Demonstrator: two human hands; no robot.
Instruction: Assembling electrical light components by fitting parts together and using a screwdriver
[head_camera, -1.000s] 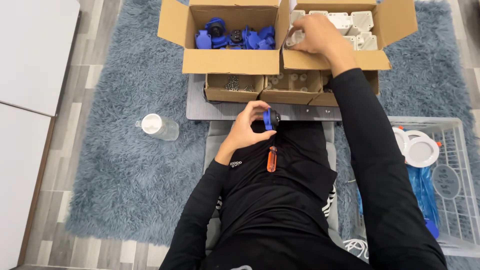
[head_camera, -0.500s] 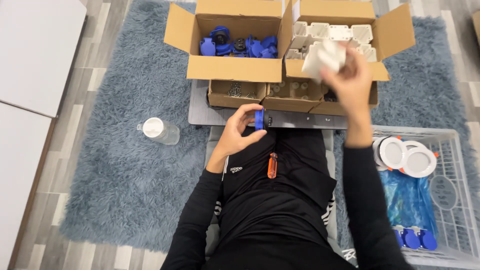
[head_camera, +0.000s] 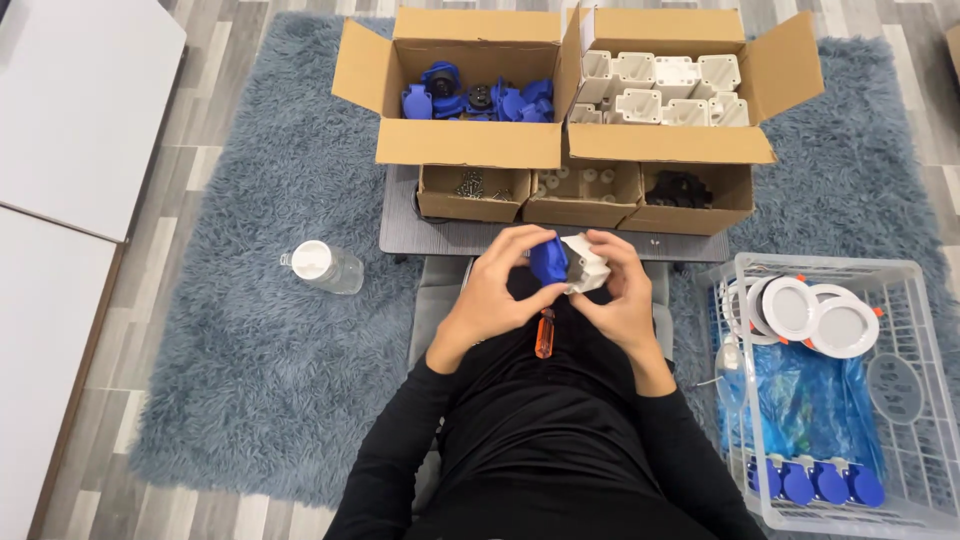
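— Where's the blue plastic socket insert (head_camera: 548, 260)?

— Over the lap, just this side of the small dark tabletop (head_camera: 440, 236); left hand (head_camera: 497, 290) fingers grasping it, right hand (head_camera: 615, 295) clasping the white plastic housing (head_camera: 584, 263) against it.

— Best square them up before pressing, I'd say.

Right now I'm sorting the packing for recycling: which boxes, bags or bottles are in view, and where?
Left big box: brown cardboard, open, blue parts.
Right big box: brown cardboard, open, white housings.
Three small boxes: brown, open, in a row below them.
Bottle: clear, white cap, on the rug.
Blue bag: in the white basket.
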